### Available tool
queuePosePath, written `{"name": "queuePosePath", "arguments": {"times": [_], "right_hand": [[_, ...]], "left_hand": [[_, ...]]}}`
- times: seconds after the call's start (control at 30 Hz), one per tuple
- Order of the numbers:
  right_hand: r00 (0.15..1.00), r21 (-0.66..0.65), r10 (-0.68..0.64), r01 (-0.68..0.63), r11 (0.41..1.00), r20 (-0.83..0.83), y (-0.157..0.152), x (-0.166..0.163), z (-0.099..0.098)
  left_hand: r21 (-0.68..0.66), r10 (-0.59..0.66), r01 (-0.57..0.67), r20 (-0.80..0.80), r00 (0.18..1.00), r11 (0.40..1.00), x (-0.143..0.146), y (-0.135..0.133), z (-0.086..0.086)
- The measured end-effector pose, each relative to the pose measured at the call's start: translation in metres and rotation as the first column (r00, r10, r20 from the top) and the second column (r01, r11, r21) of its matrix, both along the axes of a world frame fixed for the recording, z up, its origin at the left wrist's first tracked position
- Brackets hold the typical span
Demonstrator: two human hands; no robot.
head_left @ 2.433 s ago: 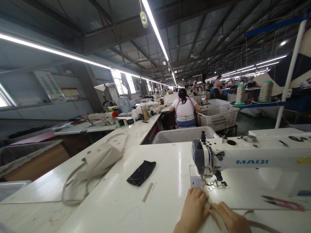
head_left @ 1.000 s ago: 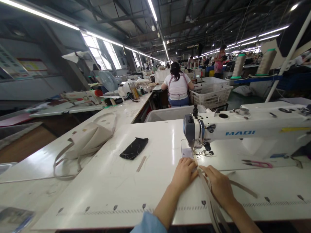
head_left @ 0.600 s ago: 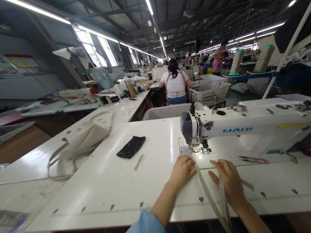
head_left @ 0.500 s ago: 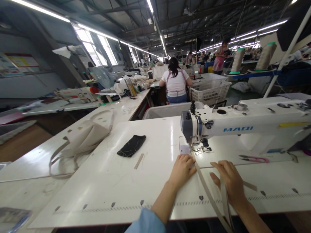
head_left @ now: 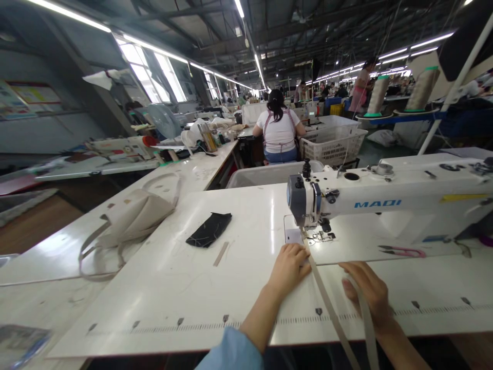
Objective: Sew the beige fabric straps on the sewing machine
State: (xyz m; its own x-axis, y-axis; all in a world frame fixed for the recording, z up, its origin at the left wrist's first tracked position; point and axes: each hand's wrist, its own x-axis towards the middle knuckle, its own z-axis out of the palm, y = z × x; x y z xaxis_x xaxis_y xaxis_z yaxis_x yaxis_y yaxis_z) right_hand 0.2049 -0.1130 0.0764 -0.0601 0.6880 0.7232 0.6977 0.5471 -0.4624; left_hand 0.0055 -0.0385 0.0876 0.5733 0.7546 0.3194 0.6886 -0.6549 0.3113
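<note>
A long beige fabric strap (head_left: 326, 303) runs from under the presser foot of the white sewing machine (head_left: 385, 198) down over the table's front edge. My left hand (head_left: 290, 268) lies close in front of the needle area, its bent fingers closed on the strap and pressing it to the table. To the right, my right hand (head_left: 367, 293) is raised slightly over the table, with another length of this strap looped between thumb and fingers. The fingertips there point left, and part of the grip is hidden.
Pink-handled thread snips (head_left: 402, 252) lie by the machine's base. A black fabric piece (head_left: 210, 229) and a short beige strip (head_left: 221, 254) are on the table to the left. Beyond them sits a beige fabric item with straps (head_left: 134, 216). A co-worker (head_left: 278, 128) sits ahead beside a white basket (head_left: 331, 146).
My right hand has shifted slightly right and down with its strap length. The strap end that stuck out behind that hand no longer shows. My left hand stays in place.
</note>
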Motion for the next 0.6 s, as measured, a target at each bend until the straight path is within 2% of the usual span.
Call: {"name": "queuePosePath", "arguments": {"times": [0.1,0.27,0.4,0.6], "right_hand": [[0.999,0.053,-0.037,0.038,0.998,-0.009,0.004,-0.004,-0.005],[0.998,-0.016,-0.016,0.017,1.000,0.053,0.012,-0.003,-0.018],[0.988,-0.048,0.036,-0.028,0.998,0.153,0.017,-0.001,-0.019],[0.981,0.009,-0.124,0.124,0.992,0.147,0.021,-0.005,-0.012]], "left_hand": [[-0.004,0.003,-0.003,0.000,1.000,1.000,0.000,-0.001,0.001],[-0.006,0.001,-0.001,-0.004,1.000,1.000,0.000,-0.001,0.002],[-0.007,0.010,-0.010,-0.001,1.000,1.000,0.001,-0.001,0.001],[-0.003,0.019,-0.019,0.011,1.000,1.000,0.001,-0.001,0.000]]}}
